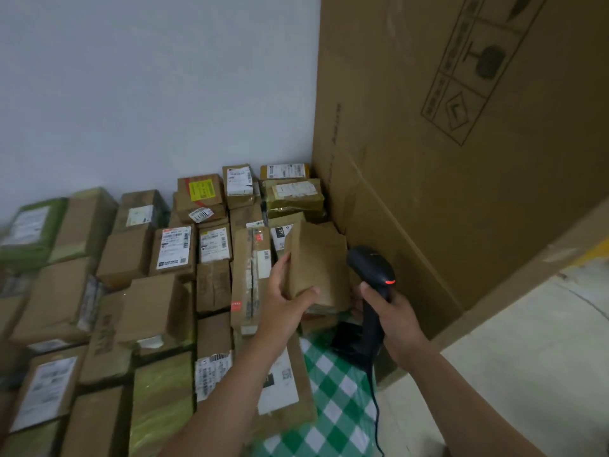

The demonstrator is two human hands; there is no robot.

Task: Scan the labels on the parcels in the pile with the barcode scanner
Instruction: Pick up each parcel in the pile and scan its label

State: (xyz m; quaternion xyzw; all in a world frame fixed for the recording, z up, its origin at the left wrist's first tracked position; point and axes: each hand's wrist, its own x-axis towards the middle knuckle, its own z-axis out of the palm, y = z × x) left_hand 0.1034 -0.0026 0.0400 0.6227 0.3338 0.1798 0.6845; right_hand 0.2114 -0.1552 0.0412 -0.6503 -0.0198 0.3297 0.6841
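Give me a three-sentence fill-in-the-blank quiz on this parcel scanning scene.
1. The left hand holds a parcel whose colour is ___.
2. The right hand grips a black scanner that shows a small ___ light.
3. The checked cloth is white and ___.

Missing words: brown; red; green.
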